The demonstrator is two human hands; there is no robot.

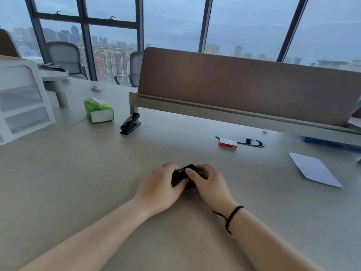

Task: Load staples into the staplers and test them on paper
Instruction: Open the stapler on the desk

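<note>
Hands: left hand and right hand both curled tight round a small black stapler, low on the surface.
Wrists: forearms angled inward, meeting at the stapler.
Around: second stapler far left, by the green tissue pack.
Right side: red staple box beyond; paper well apart.

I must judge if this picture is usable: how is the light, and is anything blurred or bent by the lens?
Head view: dim, even, bluish daylight from the windows, only faint shadows, no glare on the desk; the wide lens bends the window frames and the partition; both hands, left hand and right hand, look slightly soft around the black stapler.
</note>
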